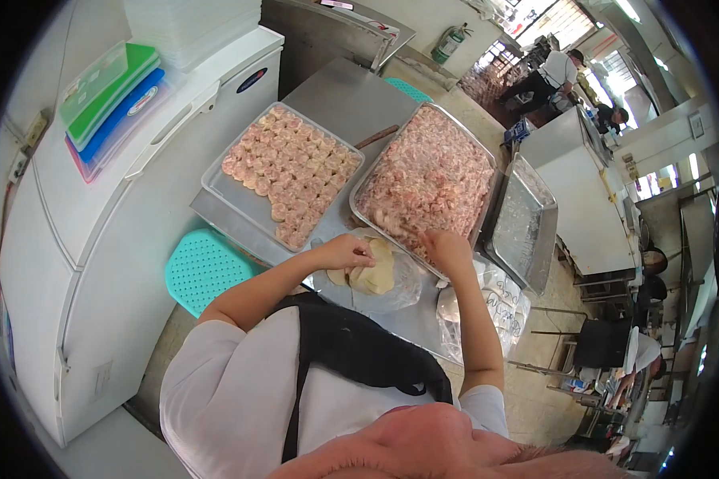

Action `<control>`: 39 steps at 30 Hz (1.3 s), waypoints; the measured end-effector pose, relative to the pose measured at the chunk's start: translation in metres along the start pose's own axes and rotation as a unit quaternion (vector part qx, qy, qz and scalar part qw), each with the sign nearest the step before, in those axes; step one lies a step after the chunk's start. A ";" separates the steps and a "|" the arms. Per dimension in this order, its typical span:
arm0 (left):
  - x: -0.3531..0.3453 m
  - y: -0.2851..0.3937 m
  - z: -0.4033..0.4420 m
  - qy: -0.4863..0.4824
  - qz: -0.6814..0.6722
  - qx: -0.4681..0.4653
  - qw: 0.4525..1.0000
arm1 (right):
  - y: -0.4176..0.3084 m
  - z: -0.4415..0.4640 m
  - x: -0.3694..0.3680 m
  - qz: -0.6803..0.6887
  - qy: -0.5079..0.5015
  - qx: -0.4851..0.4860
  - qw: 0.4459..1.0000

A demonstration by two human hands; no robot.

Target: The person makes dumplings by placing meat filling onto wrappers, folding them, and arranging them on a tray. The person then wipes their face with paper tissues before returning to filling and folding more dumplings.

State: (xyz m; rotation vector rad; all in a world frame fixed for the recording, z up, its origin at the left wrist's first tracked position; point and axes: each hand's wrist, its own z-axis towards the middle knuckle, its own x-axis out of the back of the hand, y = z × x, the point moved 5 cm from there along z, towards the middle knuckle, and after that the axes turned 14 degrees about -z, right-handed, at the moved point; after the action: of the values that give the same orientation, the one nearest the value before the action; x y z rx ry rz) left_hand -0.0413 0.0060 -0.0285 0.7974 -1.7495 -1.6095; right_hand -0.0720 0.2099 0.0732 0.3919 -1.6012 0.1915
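"Where are the wrappers?"

"The wrappers [380, 274] lie in a pale pile on a plastic bag [407, 294], at the near side of the table [331, 89]. The left hand [351, 251] is right over them, thumb and fingertips nearly together; I can't tell whether they pinch one."

"And the right hand [446, 251]?"

"At the near edge of the meat [433, 172], fingers bent down. The tips are hidden, so I can't tell what they grip."

"What crowds the space?"

"The metal tray [391, 148] of meat sits ahead, with a plastic tray [233, 197] of filled pieces [295, 168] to its left and a second metal tray [521, 227] to its right. The right forearm passes over some wrapped packs [495, 307]. A turquoise stool [204, 271] stands between table and freezer [176, 168]; coloured lids [112, 104] lie on the freezer. Beyond are an extinguisher [450, 45] and a co-worker [558, 70] in a white top."

"Any writing?"

"Black handwriting on the packs, which I can't make out. The freezer's dark oval badge [252, 81] and the blue lid's round sticker [143, 99] are too small to read."
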 end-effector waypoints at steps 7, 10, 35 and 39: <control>-0.011 -0.001 0.005 0.058 -0.311 0.066 0.946 | 0.000 -0.020 -0.031 0.245 0.069 0.005 0.967; -0.021 0.017 0.008 0.124 -0.410 0.052 0.902 | -0.003 -0.021 -0.045 0.399 0.043 -0.061 0.914; 0.012 0.104 0.059 0.223 -0.183 -0.134 0.948 | 0.013 -0.054 -0.002 0.598 0.108 -0.174 0.775; 0.013 0.123 0.066 0.237 0.171 -0.252 0.923 | 0.006 -0.053 0.015 0.625 0.115 -0.180 0.751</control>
State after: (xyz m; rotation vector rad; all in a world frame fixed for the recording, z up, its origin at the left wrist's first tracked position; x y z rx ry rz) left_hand -0.1034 0.0461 0.0910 0.5320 -0.9998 -1.3870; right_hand -0.0258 0.2326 0.0926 -1.0461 -1.3665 0.8874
